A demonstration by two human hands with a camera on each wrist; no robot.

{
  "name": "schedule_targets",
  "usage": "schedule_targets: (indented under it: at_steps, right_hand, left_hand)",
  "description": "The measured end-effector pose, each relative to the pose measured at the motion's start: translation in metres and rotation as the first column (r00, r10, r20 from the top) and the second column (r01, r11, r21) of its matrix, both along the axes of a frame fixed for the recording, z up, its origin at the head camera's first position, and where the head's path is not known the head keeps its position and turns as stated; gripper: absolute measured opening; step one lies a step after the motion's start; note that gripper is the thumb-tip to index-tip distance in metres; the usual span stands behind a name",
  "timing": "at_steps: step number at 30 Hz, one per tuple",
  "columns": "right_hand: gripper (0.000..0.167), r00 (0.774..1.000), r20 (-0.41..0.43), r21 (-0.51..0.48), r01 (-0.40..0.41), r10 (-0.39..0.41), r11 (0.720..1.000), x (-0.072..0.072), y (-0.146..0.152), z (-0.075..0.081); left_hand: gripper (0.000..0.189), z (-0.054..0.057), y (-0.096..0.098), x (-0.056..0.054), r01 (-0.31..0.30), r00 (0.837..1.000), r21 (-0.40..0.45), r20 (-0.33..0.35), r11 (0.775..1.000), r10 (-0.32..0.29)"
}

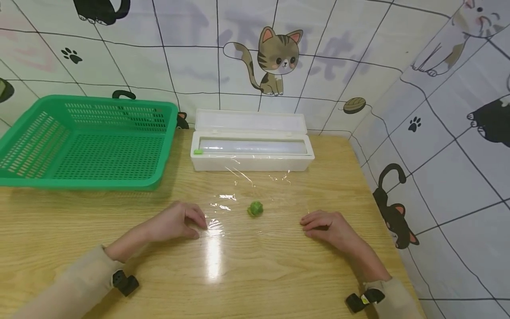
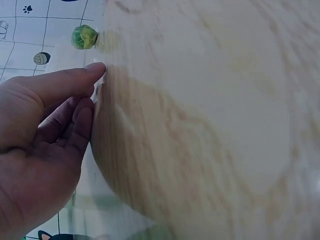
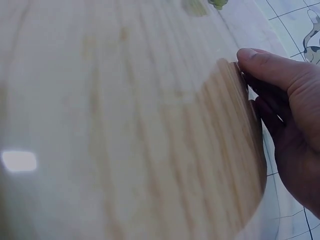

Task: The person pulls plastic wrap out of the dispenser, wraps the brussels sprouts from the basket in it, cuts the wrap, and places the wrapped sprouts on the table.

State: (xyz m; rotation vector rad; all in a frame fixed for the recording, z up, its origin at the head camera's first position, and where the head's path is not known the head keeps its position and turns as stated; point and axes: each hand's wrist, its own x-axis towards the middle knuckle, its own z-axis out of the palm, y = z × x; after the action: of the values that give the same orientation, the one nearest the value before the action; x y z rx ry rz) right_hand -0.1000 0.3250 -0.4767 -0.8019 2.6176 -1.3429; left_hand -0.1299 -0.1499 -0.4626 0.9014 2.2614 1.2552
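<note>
A small Brussels sprout (image 1: 256,208) sits on the wooden table, with a sheet of clear cling film (image 1: 227,207) spread around it. Glare and fine creases show in the film, which runs back toward a white cling film dispenser (image 1: 251,164). My left hand (image 1: 175,223) is left of the sprout, fingertips at the film's wrinkled left side. On the other side, my right hand (image 1: 332,228) rests its fingertips on the tabletop. Both wrist views show a gap between thumb and fingers. The sprout (image 2: 84,37) also appears beyond the left thumb.
The dispenser's lid (image 1: 251,122) stands raised against the wall, and a green slider (image 1: 198,152) sits at its left end. At the back left is a green plastic basket (image 1: 155,182). A wall covering printed with cats (image 1: 279,62) borders the table (image 1: 271,283) behind and on the right.
</note>
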Motion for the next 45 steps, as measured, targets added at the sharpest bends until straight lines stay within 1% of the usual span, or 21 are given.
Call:
schedule_targets:
  at_steps: [3, 6, 12, 15, 18, 21, 25, 29, 34, 38, 42, 45]
  right_hand:
    - [0.017, 1.0, 0.01, -0.008, 0.012, -0.012, 1.0, 0.0, 0.002, -0.001]
    - [0.016, 0.999, 0.035, -0.005, 0.025, -0.025, 1.0, 0.001, 0.003, -0.001]
    - [0.014, 0.996, 0.074, 0.002, 0.044, -0.044, 0.999, 0.002, 0.005, 0.001]
    - [0.012, 0.993, 0.101, 0.005, 0.065, -0.065, 0.998, 0.003, 0.005, 0.001]
    - [0.011, 0.989, 0.123, -0.002, 0.085, -0.084, 0.996, 0.004, 0.004, 0.001]
    - [0.01, 0.986, 0.135, -0.016, 0.105, -0.102, 0.994, 0.006, 0.002, 0.001]
    - [0.01, 0.971, 0.176, 0.011, 0.162, -0.161, 0.987, 0.007, 0.0, 0.005]
    - [0.011, 0.948, 0.23, 0.065, 0.212, -0.221, 0.975, 0.004, 0.0, 0.011]
    - [0.012, 0.925, 0.253, 0.085, 0.269, -0.282, 0.959, -0.002, 0.002, 0.015]
    - [0.011, 0.924, 0.238, 0.069, 0.293, -0.301, 0.954, -0.004, 0.002, 0.016]
    - [0.009, 0.926, 0.204, 0.045, 0.315, -0.318, 0.948, -0.006, 0.002, 0.015]
    - [0.008, 0.928, 0.178, 0.022, 0.328, -0.327, 0.944, -0.008, 0.0, 0.015]
  left_hand:
    - [0.021, 0.0, 0.001, 0.0, -0.001, 1.0, -0.019, -0.02, 1.0, 0.001]
    - [0.018, -0.002, 0.002, -0.001, -0.007, 0.999, -0.015, -0.037, 1.0, 0.006]
    - [0.016, -0.007, 0.006, -0.002, -0.01, 0.994, 0.023, -0.108, 1.0, 0.013]
    - [0.016, -0.009, 0.007, -0.002, -0.014, 0.993, 0.046, -0.114, 0.999, 0.019]
    - [0.014, -0.01, 0.007, -0.003, -0.03, 0.997, 0.06, -0.074, 0.998, 0.034]
    - [0.011, -0.01, 0.005, -0.003, -0.048, 0.999, 0.085, -0.016, 0.995, 0.05]
    - [0.008, -0.011, 0.003, -0.004, -0.082, 0.995, 0.126, 0.073, 0.989, 0.073]
    - [0.007, -0.011, 0.0, -0.005, -0.136, 0.981, 0.125, 0.153, 0.983, 0.116]
    - [0.011, -0.009, -0.002, -0.007, -0.192, 0.965, 0.111, 0.202, 0.975, 0.167]
    - [0.013, -0.007, -0.002, -0.009, -0.234, 0.951, 0.108, 0.233, 0.966, 0.205]
    - [0.014, -0.006, -0.003, -0.009, -0.274, 0.936, 0.118, 0.26, 0.955, 0.236]
    - [0.016, -0.006, -0.005, -0.009, -0.311, 0.922, 0.105, 0.276, 0.945, 0.273]
